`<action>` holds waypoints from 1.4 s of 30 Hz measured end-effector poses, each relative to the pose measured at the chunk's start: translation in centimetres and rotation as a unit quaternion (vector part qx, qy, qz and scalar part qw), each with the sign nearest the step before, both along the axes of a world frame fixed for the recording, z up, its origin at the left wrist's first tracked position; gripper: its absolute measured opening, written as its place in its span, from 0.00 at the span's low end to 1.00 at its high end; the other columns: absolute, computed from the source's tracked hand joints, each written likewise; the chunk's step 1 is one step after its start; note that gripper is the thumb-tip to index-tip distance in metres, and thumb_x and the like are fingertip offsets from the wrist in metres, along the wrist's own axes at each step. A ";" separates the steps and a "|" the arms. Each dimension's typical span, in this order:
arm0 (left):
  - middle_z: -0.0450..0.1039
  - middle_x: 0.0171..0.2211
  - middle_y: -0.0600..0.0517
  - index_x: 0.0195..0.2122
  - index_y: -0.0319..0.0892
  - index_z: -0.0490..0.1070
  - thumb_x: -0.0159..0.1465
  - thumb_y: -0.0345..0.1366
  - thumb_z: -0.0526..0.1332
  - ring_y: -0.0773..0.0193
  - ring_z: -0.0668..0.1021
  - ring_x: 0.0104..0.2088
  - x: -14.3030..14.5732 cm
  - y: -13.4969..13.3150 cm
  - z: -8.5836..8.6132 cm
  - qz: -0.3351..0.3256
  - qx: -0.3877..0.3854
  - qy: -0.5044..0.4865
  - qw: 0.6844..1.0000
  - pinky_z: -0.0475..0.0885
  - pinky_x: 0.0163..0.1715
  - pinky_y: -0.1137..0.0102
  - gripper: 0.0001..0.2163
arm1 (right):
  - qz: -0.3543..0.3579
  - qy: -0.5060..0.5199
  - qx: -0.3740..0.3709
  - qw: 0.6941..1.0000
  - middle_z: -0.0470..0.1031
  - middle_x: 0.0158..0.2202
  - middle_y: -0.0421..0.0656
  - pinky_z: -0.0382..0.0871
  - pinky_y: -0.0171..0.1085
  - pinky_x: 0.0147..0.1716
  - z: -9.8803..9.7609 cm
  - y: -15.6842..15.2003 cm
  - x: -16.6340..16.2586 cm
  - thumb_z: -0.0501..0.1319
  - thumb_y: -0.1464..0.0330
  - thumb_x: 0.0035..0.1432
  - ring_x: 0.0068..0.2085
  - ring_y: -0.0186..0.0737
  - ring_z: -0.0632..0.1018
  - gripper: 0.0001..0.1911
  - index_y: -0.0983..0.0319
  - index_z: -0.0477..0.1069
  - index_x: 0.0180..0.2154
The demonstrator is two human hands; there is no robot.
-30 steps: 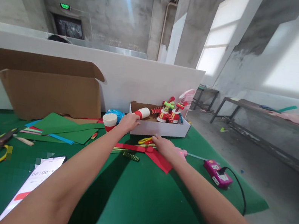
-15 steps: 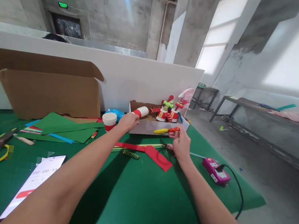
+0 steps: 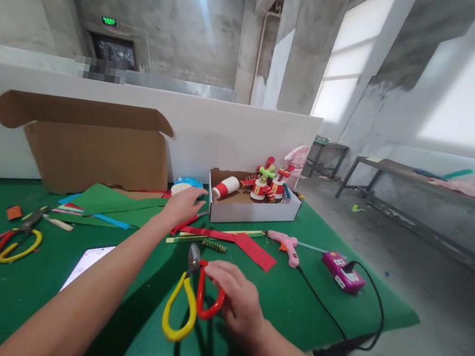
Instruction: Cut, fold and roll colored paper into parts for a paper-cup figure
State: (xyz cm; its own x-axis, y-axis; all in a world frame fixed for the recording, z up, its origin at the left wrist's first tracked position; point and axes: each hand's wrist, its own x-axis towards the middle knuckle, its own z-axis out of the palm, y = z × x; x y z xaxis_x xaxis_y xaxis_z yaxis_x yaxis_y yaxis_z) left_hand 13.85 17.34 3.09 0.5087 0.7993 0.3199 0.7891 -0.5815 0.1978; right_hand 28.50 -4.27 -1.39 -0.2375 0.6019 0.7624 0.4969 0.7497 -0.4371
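Green felt covers the surface (image 3: 244, 301), where smooth, loop-handled scissors (image 3: 190, 298) are gripped by the right hand (image 3: 238, 306), well in front of the white box (image 3: 254, 210). Left of that box, a red paper strip (image 3: 184, 224) is pinched by the outstretched left hand (image 3: 180, 208).

I am stretching my left hand (image 3: 181, 207) far forward, palm down, fingers curled, while my right hand (image 3: 238, 306) is hovering closer in, fingers half closed.

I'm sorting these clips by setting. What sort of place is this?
Probably a makeshift craft bench in a bare industrial hall: a green-covered table with coloured paper sheets, a glue gun and scissors at the right hand, amid raw concrete walls.
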 end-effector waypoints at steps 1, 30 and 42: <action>0.73 0.51 0.49 0.52 0.45 0.69 0.64 0.36 0.53 0.58 0.74 0.50 -1.1 -0.7 0.2 0.005 0.005 -0.004 1.000 0.69 0.48 0.68 0.16 | 0.006 -0.023 -0.012 1.000 0.73 0.50 0.49 0.72 0.35 0.48 -0.8 -0.2 -0.3 0.48 0.73 0.63 0.52 0.38 0.74 0.21 0.59 0.63 0.56; 0.73 0.47 0.44 0.51 0.42 0.68 0.65 0.39 0.57 0.55 0.77 0.46 7.8 0.7 -1.7 0.042 -0.067 0.133 0.988 0.73 0.43 0.60 0.14 | -0.289 -0.367 -0.372 0.802 0.77 0.48 0.53 0.66 0.37 0.47 0.1 14.4 9.5 0.47 0.70 0.65 0.48 0.45 0.77 0.19 0.66 0.76 0.43; 0.72 0.46 0.47 0.46 0.39 0.70 0.66 0.42 0.57 0.59 0.75 0.46 7.9 4.0 -0.8 0.032 -0.080 0.136 0.987 0.71 0.46 0.58 0.13 | -0.332 -0.350 -0.386 0.786 0.76 0.46 0.60 0.66 0.44 0.45 0.6 16.7 7.4 0.49 0.59 0.64 0.49 0.53 0.76 0.24 0.69 0.74 0.46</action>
State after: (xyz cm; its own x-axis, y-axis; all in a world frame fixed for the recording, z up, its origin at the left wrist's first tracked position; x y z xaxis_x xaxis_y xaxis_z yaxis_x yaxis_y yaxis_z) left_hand 21.76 21.31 2.27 0.5059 0.8614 0.0452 0.8594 -0.5078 0.0593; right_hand 35.92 12.43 -0.79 0.1255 0.9897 -0.0685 0.9883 -0.1308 -0.0786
